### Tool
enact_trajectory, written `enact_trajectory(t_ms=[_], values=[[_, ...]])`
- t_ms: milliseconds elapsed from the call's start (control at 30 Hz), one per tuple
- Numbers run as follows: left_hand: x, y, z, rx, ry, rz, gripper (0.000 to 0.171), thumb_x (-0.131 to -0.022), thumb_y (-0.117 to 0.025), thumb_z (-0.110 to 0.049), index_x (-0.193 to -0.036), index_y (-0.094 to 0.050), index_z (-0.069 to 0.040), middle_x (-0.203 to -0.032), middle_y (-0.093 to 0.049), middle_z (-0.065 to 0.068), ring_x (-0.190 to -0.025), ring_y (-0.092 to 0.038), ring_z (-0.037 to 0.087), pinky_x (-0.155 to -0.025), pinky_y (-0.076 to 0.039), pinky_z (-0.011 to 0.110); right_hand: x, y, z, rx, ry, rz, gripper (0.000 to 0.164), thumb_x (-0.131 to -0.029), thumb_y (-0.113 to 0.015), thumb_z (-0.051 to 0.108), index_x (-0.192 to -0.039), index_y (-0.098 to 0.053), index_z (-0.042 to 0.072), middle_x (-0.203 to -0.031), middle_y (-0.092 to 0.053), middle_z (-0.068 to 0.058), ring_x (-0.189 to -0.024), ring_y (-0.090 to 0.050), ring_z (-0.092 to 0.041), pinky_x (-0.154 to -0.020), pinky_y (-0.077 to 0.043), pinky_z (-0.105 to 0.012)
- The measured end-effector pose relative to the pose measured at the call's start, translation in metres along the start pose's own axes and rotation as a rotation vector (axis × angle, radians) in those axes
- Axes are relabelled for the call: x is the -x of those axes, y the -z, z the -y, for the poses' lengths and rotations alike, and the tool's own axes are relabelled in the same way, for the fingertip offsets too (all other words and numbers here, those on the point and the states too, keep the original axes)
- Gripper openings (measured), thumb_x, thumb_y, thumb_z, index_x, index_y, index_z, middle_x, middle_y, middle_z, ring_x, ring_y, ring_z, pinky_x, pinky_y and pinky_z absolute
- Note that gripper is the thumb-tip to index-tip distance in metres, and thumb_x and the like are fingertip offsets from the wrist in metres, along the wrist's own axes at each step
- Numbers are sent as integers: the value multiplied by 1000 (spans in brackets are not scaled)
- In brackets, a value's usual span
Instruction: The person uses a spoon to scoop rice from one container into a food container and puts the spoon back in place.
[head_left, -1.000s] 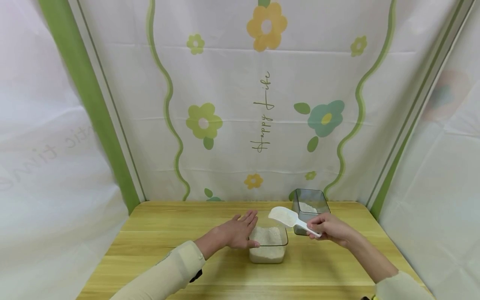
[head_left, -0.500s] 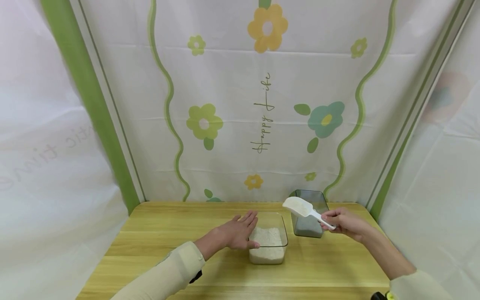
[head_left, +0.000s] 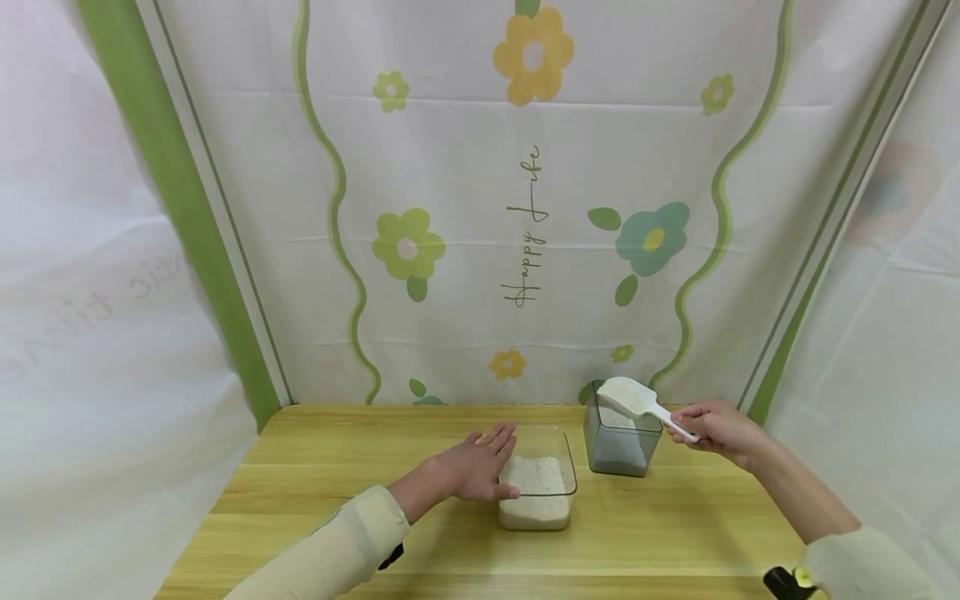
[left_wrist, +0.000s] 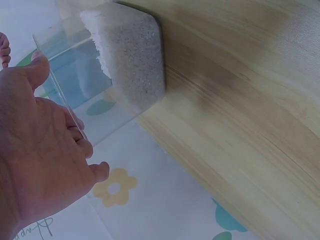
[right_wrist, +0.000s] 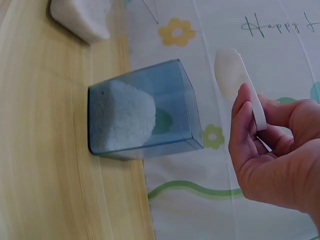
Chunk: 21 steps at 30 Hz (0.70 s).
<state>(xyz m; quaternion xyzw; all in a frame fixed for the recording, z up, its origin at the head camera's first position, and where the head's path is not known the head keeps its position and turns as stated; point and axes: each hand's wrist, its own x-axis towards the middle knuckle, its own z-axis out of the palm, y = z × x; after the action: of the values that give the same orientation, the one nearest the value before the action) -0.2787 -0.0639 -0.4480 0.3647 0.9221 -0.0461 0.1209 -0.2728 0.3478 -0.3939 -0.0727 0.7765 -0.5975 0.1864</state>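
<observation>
My left hand (head_left: 476, 468) rests with straight fingers against the left rim of a clear square container (head_left: 557, 446). Off-white grainy stuff (left_wrist: 135, 57) fills its lower part. My right hand (head_left: 720, 429) pinches the handle of a white scoop (head_left: 630, 395) between thumb and fingers. The scoop hangs over the opening of a bluish-grey see-through container (head_left: 618, 454), apart from its rim. Pale stuff seems to lie in the scoop's bowl. White powdery or grainy contents (right_wrist: 122, 117) fill the bluish container's lower part.
Both containers stand on a wooden table (head_left: 360, 450), the bluish one farther back and to the right. A white curtain (head_left: 450, 167) with printed flowers hangs right behind the table, and more fabric hangs along both sides.
My right hand has carried the scoop right and slightly back, from beside the clear container to above the bluish one. My left hand and both containers have stayed in place.
</observation>
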Motion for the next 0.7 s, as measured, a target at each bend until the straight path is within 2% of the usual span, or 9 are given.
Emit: enact_trajectory(t_ms=[100,267,367,700], values=[[0,-1,1,-4,-1,-3,87,-98,-34,-68,-162,-14,-12,-170,-1,4,-157,-4,18,-124,-21,46,1,7,-1,24,-2,-18,26,-103,-49,7,-110,-71,-4,-86,-74,4,-78,-70,-4,-67,-55,-18],[-1,-2,2,0,-4,-7,87,-98,-34,-68,-162,-13,-12,-170,-1,4,-157,-3,18,-124,-21,46,2,16,-2,94,-28,-87,36,-103,-48,8,-120,-58,-23,-86,-72,6,-77,-69,-3,-67,-55,-19],[-2,-3,2,-1,-6,-7,87,-98,-34,-68,-162,-13,-12,-170,-1,5,-157,-3,19,-124,-21,47,3,19,-2,131,-46,-133,42,-103,-48,8,-124,-49,-29,-84,-72,6,-76,-69,-3,-67,-55,-19],[-3,-5,3,-16,-10,-17,87,-98,-33,-68,-162,-14,-11,-170,-4,7,-157,-4,18,-123,-23,46,5,24,-2,248,-74,-212,42,-103,-48,7,-124,-48,-30,-82,-71,3,-74,-69,-3,-67,-57,-19]])
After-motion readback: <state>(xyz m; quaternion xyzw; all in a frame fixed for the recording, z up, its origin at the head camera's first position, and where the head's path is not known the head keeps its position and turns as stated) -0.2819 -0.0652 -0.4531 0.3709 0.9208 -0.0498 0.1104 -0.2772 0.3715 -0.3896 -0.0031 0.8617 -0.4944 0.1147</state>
